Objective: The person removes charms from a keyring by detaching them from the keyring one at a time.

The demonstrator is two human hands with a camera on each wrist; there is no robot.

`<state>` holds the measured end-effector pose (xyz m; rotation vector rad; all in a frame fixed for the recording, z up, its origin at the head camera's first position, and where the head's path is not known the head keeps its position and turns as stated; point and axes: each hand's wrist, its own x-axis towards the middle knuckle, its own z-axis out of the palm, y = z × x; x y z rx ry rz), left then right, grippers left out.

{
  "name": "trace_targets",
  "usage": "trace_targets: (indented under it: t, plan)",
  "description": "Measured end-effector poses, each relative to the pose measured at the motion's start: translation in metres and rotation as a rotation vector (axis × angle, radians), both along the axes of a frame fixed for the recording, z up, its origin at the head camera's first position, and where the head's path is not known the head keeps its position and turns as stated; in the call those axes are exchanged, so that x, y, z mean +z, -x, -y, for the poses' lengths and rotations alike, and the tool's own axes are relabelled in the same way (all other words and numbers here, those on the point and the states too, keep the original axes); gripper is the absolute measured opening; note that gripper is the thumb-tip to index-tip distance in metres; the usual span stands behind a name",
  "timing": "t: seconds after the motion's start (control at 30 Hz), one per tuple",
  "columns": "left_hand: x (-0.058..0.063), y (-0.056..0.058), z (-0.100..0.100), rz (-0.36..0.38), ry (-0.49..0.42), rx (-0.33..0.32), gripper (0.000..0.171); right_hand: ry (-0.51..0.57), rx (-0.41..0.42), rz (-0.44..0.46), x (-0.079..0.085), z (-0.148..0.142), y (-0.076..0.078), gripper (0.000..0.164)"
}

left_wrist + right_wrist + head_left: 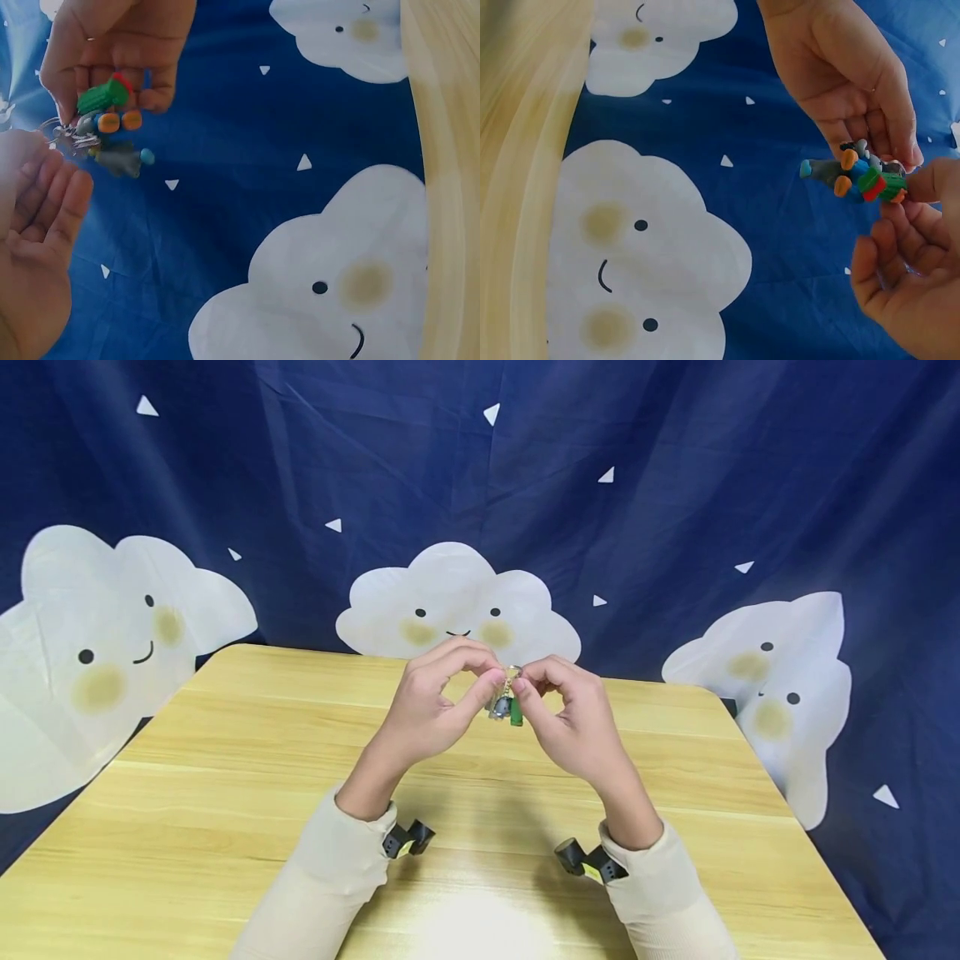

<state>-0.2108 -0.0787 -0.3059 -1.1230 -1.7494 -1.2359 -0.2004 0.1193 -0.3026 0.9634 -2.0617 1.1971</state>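
A keychain (506, 703) with small coloured charms hangs between both hands, held up above the table. My left hand (431, 703) pinches its upper part between thumb and index finger. From the other side my right hand (573, 718) pinches it near the metal ring (514, 670). Among the charms are a green piece (103, 97) with a red end and a grey figure (823, 171) with a light-blue tip. Orange round parts (849, 159) show beside blue ones. Fingertips partly hide the ring and chain.
A light wood-grain table (465, 793) lies below the hands. Behind it hangs a dark blue curtain (420, 460) printed with white clouds and small triangles. Black wrist cameras (408, 839) sit on both beige sleeves.
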Motion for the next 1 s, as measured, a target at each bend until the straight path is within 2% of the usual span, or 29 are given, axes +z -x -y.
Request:
trace_targets:
  t: [0.13, 0.3, 0.4, 0.47, 0.63, 0.8, 0.9, 1.0]
  plan:
    - [-0.0001, 0.0013, -0.0004, -0.065, 0.057, 0.102, 0.003, 0.011, -0.017, -0.100, -0.0023, -0.0006, 0.0029, 0.008]
    - [0.0000, 0.0004, -0.0022, -0.193, 0.167, 0.281, 0.005, -0.066, -0.074, -0.250, -0.0040, 0.0011, 0.0053, 0.010]
    - [-0.0003, -0.0005, -0.0026, -0.276, 0.205, 0.372, 0.008, -0.102, -0.095, -0.290, -0.0046, 0.0023, 0.0061, 0.013]
    - [-0.0009, -0.0006, -0.0028, -0.319, 0.208, 0.408, 0.009, -0.109, -0.103, -0.293, -0.0051, 0.0027, 0.0061, 0.013]
    - [-0.0021, 0.0003, -0.0052, -0.349, 0.154, 0.405, 0.005, -0.097, -0.098, -0.242, -0.0065, 0.0033, 0.0056, 0.010]
    - [-0.0028, 0.0002, -0.0066, -0.319, 0.089, 0.393, 0.003, -0.069, -0.065, -0.181, -0.0063, 0.0055, 0.0049, 0.008]
    - [-0.0028, 0.0003, -0.0065, -0.274, 0.073, 0.401, 0.005, -0.054, -0.068, -0.191, -0.0063, 0.0067, 0.0047, 0.008]
    - [-0.0030, 0.0011, -0.0060, -0.240, 0.089, 0.396, 0.004, -0.059, -0.082, -0.239, -0.0067, 0.0075, 0.0052, 0.009]
